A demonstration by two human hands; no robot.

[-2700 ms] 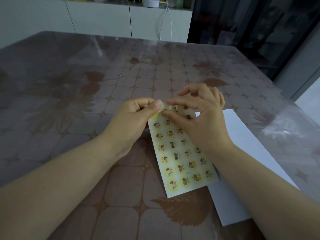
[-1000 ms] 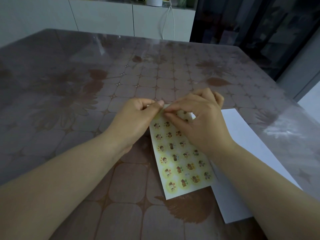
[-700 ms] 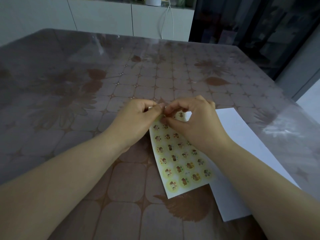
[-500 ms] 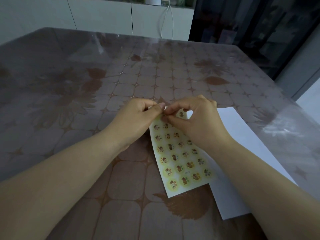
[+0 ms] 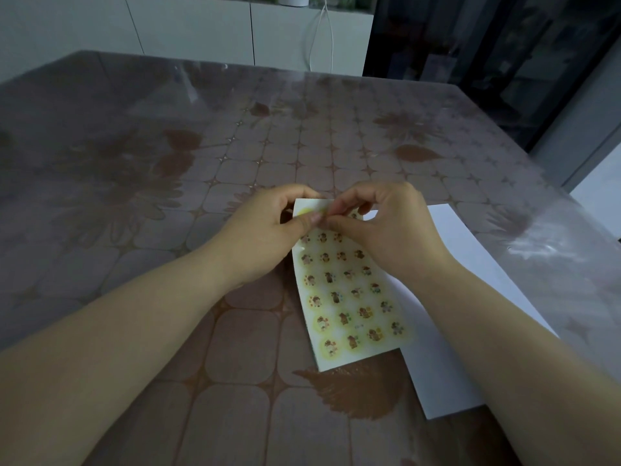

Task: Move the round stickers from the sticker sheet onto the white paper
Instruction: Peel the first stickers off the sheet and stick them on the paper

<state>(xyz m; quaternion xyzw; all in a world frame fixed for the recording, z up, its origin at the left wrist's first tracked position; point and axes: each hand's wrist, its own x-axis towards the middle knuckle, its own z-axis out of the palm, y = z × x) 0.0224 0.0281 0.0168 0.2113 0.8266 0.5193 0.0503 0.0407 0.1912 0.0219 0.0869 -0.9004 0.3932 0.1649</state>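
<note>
On the desk (image 5: 235,348), my left hand (image 5: 265,230) pinches the sticker sheet's (image 5: 349,297) 12 o'clock end steady so my right hand (image 5: 386,230), pinching a sticker (image 5: 314,210) there, can peel it.

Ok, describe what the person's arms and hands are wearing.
Nothing shows on them. The left hand and right hand are ungloved, with no ring in view. The left forearm and right forearm are bare to the frame's edge: no sleeve, watch or bracelet.
</note>
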